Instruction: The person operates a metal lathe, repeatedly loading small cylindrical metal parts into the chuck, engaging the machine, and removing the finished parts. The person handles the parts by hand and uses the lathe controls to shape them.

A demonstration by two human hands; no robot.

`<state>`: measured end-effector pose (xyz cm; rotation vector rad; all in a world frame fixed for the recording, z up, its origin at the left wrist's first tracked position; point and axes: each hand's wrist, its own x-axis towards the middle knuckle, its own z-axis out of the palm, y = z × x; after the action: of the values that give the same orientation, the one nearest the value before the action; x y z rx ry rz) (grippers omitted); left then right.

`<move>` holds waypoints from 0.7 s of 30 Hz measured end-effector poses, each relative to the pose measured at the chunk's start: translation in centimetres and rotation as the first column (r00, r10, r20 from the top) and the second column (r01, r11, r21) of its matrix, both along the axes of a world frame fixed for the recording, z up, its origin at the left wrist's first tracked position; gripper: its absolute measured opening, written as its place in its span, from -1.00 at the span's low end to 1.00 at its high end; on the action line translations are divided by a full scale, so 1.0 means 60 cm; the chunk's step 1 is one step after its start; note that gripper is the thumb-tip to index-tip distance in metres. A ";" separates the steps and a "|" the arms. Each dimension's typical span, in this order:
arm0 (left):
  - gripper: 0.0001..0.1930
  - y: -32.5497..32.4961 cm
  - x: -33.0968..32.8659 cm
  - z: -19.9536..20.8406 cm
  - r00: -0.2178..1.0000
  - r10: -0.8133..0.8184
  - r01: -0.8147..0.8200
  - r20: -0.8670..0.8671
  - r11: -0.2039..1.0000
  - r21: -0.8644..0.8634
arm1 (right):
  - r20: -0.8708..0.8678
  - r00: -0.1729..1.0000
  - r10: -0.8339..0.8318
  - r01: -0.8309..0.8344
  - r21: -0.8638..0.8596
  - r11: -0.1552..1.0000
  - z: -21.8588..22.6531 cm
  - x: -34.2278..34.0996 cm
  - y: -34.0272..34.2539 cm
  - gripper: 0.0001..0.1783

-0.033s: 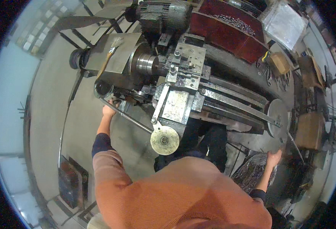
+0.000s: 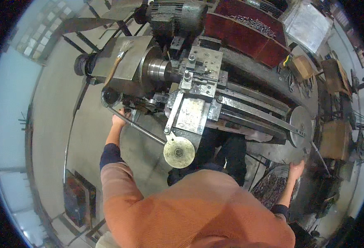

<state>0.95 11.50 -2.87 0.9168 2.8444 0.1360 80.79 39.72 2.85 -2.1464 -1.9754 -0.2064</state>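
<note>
The left hand [image 2: 118, 118] was curled against a dark fitting [image 2: 127, 112] at the front of the metalworking machine [image 2: 206, 91], just beside a slanting metal rod [image 2: 142, 131]; its grip was partly hidden, so I could not tell whether it had closed on the fitting. The right hand [image 2: 296, 170] was at the edge of a pale metal pan [image 2: 275, 152], below a round grey disc [image 2: 301, 127] at the machine's right end; how wide its grip was, I could not tell.

Between the hands, a pale round plate [image 2: 178, 152] sat at the machine's near side, close to the person's orange top [image 2: 198, 206]. Farther in, a shiny cylinder [image 2: 159, 69] stood left of a drilled metal block [image 2: 206, 60]. A brush [image 2: 115, 69] lay on the flat sheet [image 2: 134, 62] at upper left.

Beyond, a dark motor [image 2: 177, 18] stood beside a red tray [image 2: 235, 33] holding small metal parts [image 2: 254, 25]. Hand tools [image 2: 291, 80] lay near a small cardboard box [image 2: 303, 67] at the right.
</note>
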 end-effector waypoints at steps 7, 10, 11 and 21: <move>-0.61 0.028 -0.023 -0.228 0.898 0.438 -0.413 -0.048 0.874 0.255 | -0.244 0.963 0.111 -0.121 -0.027 0.992 0.002 -0.017 0.009 -0.32; -0.63 -0.013 -0.048 -0.208 0.990 0.144 -0.142 0.000 0.978 0.153 | -0.242 0.952 0.188 -0.181 0.053 0.982 0.061 -0.059 0.017 -0.36; -0.61 -0.024 -0.056 -0.175 0.998 -0.052 0.053 -0.036 0.998 0.037 | -0.273 0.947 0.167 -0.158 0.056 0.986 0.081 -0.059 0.021 -0.37; -0.56 -0.082 -0.019 -0.090 0.986 0.051 -0.043 0.157 0.998 -0.055 | -0.406 0.659 0.633 -0.571 0.277 0.773 0.250 -0.390 0.133 -0.55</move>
<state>-0.19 6.58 -8.25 0.7910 2.7107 0.1342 57.39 47.69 17.87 -1.1781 -2.1436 0.2863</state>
